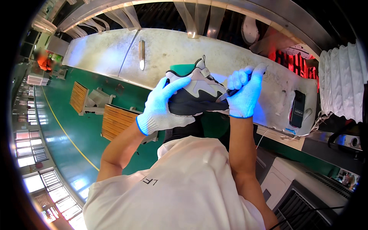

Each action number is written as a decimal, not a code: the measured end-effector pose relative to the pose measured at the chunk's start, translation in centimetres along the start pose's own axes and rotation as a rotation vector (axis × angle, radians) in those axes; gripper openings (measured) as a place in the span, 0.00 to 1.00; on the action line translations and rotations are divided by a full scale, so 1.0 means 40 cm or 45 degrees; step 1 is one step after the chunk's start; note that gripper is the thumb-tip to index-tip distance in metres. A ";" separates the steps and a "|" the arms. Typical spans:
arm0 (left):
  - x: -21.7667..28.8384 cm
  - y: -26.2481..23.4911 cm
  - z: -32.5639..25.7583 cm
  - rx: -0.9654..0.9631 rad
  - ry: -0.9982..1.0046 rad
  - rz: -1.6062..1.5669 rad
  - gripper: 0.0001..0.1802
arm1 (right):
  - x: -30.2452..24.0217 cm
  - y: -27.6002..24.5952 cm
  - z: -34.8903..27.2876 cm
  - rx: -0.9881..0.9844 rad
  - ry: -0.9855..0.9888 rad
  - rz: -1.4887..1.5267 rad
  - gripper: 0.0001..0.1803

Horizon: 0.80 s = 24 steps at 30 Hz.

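A gray, white and black shoe [197, 94] is held up at the desk's near edge, its toe end toward the right. The left hand [163, 101], gloved, clasps its heel end; the right hand [245, 90] grips a small knife [227, 95], blade at the toe end. On the desk [184, 50] lie another knife [142, 53] and a dark phone-like object [297, 109].

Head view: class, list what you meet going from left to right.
Leftmost tan slatted platform, tan-handled metal knife, white-gloved left hand, grey-and-black shoe, white-gloved right hand, black rectangular object, white pleated tube.
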State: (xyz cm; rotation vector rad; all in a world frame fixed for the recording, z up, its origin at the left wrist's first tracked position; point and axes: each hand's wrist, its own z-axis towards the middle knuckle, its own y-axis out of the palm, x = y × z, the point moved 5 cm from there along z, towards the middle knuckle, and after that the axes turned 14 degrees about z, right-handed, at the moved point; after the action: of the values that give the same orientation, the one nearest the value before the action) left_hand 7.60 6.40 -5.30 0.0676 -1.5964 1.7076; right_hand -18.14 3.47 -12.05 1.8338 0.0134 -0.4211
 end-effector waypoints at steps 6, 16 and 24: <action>-0.002 0.005 -0.001 -0.002 0.017 -0.068 0.57 | 0.043 0.019 -0.004 -0.052 0.043 0.016 0.34; 0.026 -0.006 0.029 -0.080 0.056 0.090 0.59 | 0.043 0.040 0.008 -0.795 0.453 0.071 0.31; 0.012 0.014 0.045 -0.074 0.044 0.025 0.58 | 0.048 0.043 -0.005 -0.394 0.313 -0.125 0.27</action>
State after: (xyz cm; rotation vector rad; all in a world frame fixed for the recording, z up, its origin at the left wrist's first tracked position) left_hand 6.13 5.13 -5.11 -0.0069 -1.6249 1.6671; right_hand -15.90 2.72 -10.98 1.5721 0.3213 -0.2435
